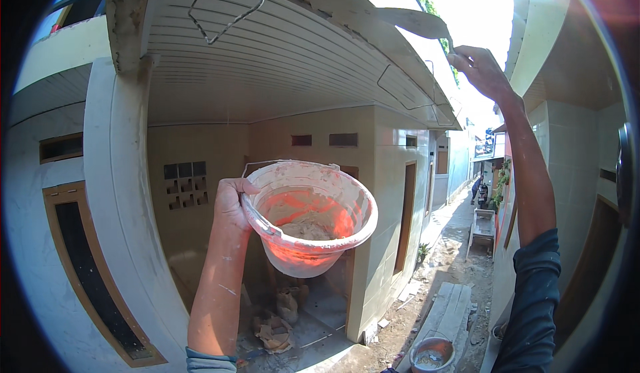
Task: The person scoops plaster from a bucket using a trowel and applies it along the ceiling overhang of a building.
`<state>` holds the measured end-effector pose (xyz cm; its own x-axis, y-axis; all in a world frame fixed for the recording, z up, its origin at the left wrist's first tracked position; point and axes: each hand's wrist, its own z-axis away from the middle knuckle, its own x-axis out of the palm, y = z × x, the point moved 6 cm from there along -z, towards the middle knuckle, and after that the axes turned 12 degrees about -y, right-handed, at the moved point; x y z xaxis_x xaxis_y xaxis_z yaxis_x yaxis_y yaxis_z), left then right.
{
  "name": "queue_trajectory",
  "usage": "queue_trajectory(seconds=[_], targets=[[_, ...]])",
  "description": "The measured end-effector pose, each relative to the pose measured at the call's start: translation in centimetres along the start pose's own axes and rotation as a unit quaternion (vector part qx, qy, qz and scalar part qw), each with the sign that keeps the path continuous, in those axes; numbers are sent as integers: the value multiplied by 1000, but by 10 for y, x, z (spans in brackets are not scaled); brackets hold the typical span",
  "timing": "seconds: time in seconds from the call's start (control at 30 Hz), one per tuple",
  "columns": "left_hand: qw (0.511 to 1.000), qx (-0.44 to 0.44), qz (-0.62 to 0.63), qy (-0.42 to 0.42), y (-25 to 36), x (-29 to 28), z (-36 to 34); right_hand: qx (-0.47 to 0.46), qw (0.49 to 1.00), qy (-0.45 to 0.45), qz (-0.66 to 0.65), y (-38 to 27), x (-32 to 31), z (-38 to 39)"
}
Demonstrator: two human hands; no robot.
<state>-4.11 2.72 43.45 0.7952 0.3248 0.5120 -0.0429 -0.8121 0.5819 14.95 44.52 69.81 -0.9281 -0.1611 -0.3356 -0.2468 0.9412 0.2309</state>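
My left hand (230, 203) grips the rim of a red plastic bucket (310, 216) smeared white, held up in front of me. Pale plaster lies in its bottom. My right hand (477, 66) is raised high to the right and holds the handle of a trowel (417, 23). Its flat blade rests against the edge of the roof overhang (373, 13). Both forearms reach up from the lower edge, with dark blue sleeves pushed back.
A ribbed white ceiling (267, 60) spreads above, with bent wire hangers (230, 13). Below lie a second bucket (432, 354), wooden planks (447, 310) and cement sacks (277, 330). A narrow alley runs off to the right, where a person (481, 192) stands far away.
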Motion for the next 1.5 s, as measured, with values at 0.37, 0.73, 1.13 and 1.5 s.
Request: queue_trajectory(seconds=[0.37, 0.73, 1.13, 1.5], targets=[[1000, -3, -19, 14, 1, -2, 17, -35, 970, -31, 239, -128, 5, -17], [994, 55, -73, 52, 2, -7, 21, -63, 998, -16, 4, -102, 2, 36], [930, 54, -346, 115, -29, -37, 11, -166, 939, -293, 63, -150, 190, 186], [921, 13, -377, 101, -73, -91, 6, -205, 922, -323, 67, -178, 347, 238]])
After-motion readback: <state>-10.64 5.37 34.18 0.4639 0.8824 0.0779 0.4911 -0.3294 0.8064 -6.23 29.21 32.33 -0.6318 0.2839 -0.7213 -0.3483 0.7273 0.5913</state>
